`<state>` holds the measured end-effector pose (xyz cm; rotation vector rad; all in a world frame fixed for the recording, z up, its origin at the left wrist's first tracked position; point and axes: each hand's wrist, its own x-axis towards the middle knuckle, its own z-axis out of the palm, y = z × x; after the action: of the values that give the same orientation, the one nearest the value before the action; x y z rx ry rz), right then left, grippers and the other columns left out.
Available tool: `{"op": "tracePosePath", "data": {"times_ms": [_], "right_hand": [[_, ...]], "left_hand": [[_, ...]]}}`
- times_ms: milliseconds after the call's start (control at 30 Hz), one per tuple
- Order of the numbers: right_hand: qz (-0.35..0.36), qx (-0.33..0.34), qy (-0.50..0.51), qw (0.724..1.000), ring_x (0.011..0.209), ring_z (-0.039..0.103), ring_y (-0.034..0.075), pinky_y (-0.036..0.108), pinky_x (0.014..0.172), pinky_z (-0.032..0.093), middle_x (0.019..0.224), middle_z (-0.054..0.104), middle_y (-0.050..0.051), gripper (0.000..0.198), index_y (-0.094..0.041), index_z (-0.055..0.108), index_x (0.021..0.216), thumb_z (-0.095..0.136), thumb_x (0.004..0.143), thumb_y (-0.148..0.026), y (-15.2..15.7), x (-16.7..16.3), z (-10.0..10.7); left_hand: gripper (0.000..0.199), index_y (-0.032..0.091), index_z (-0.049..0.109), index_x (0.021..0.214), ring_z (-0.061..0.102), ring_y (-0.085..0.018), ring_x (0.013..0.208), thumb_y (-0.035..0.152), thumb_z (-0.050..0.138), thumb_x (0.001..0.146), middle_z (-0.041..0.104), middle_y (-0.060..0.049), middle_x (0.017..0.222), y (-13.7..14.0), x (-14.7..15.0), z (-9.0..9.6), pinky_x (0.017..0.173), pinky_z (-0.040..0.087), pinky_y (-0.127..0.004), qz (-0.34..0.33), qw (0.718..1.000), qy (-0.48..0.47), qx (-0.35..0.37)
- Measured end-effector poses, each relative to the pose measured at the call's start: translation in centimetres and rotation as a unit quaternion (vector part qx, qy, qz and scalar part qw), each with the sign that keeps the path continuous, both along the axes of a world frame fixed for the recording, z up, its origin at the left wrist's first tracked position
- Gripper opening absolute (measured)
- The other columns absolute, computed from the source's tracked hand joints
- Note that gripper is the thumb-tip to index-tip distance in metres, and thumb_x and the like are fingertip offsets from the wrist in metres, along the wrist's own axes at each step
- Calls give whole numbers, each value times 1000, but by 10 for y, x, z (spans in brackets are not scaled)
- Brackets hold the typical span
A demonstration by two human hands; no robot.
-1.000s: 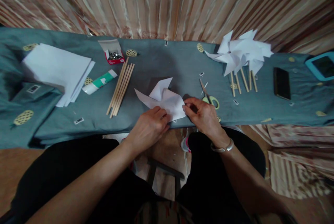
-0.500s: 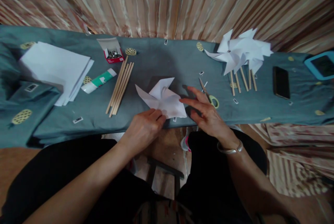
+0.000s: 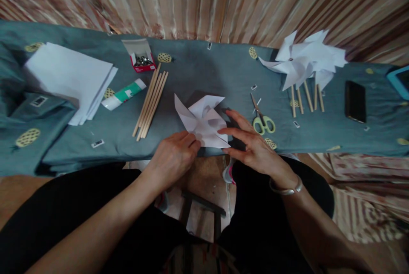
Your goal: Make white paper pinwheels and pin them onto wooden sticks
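Note:
A white paper pinwheel [image 3: 207, 125] without a stick lies near the front edge of the cloth-covered table. My left hand [image 3: 174, 153] is closed on its lower left edge, the fingertips pinching the paper. My right hand [image 3: 255, 146] is at its right side with fingers spread, the fingertips at the paper's right edge. Scissors with green handles [image 3: 263, 124] lie just beyond my right hand. To the left of the pinwheel lies a bundle of several wooden sticks [image 3: 151, 102].
Behind the sticks stands an open red box of metal pins [image 3: 142, 62]. A green and white glue tube [image 3: 124, 94] and stacked white paper [image 3: 72, 76] lie left. Finished pinwheels on sticks [image 3: 306, 61] are at the back right, beside a black phone [image 3: 355, 101].
My right hand has come closer to the pinwheel, its fingers now reaching the right edge. My left hand keeps its pinch. The view has shifted slightly, and the scissors show more fully.

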<state>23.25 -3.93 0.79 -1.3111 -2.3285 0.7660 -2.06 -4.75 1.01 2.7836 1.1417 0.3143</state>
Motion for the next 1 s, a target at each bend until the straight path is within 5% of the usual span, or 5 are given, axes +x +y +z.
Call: {"op": "tracePosePath", "data": {"times_ms": [233, 467, 800, 1000], "right_hand": [[-6, -31, 84, 996, 150, 35, 28, 57, 121, 31, 156, 46, 2, 8, -28, 76, 91, 71, 87, -23, 7, -1, 3], [-34, -29, 126, 991, 144, 44, 28, 58, 120, 34, 149, 54, 2, 10, -28, 77, 92, 68, 90, -29, 16, -11, 0], [-83, 123, 63, 987, 150, 33, 29, 57, 122, 31, 153, 49, 2, 11, -24, 73, 89, 64, 92, -28, 22, -52, -11], [-83, 175, 41, 980, 152, 27, 28, 55, 124, 28, 159, 38, -8, 14, -30, 72, 97, 59, 94, -25, 21, -60, -20]], "left_hand": [[16, 14, 65, 83, 61, -21, 72, 5, 54, 91, 64, -5, 78, -2, 0, -2, 60, 51, -32, -8, 999, -30, 30], [14, 14, 63, 80, 60, -20, 73, 4, 57, 89, 64, -6, 79, -5, 2, 2, 64, 52, -31, -6, 999, -10, 30], [7, 12, 65, 91, 60, -21, 81, 7, 60, 89, 65, -7, 88, -6, 0, 4, 68, 52, -33, -2, 999, 0, -39], [7, 12, 65, 90, 60, -23, 81, 9, 59, 90, 64, -7, 87, -7, -1, 4, 68, 53, -35, 2, 999, -10, -49]]}}
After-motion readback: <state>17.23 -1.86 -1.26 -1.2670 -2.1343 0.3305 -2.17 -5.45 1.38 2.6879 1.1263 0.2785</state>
